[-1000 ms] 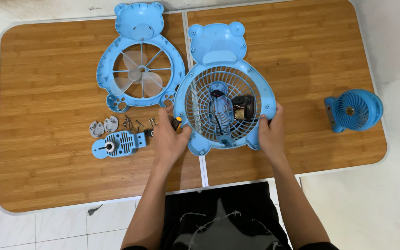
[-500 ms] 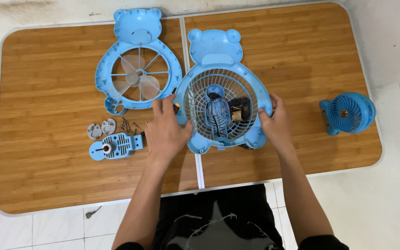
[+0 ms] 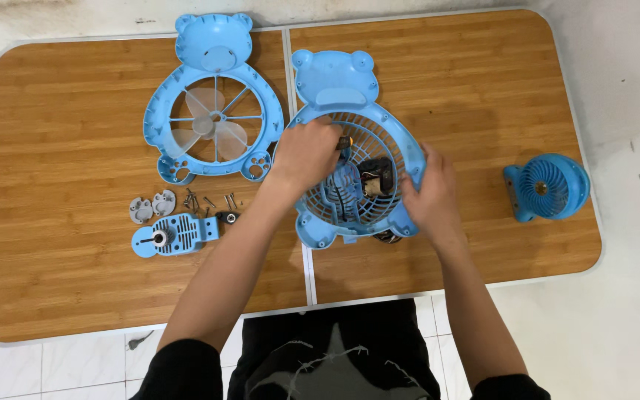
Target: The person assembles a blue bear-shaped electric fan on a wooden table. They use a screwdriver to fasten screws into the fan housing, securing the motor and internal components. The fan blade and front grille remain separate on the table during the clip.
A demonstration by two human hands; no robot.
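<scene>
A blue bear-shaped fan shell (image 3: 332,78) with a round grille lies at the table's middle. A black motor (image 3: 378,178) with wires shows through the grille. My left hand (image 3: 305,152) is on the grille's upper left, fingers curled around a small tool whose orange end pokes out toward the centre. My right hand (image 3: 427,194) grips the shell's right rim and tilts it a little off the wooden table (image 3: 75,133).
The other bear-shaped shell (image 3: 212,44) with a clear fan blade lies at the back left. Loose screws (image 3: 201,200), two grey discs (image 3: 150,206) and a blue vented plate (image 3: 179,233) lie left of my arm. A small blue round fan (image 3: 550,187) stands at the right.
My left hand has left the shell's lower left rim and moved up onto the grille. My right hand has slid slightly up the right rim. The camera view has shifted a little.
</scene>
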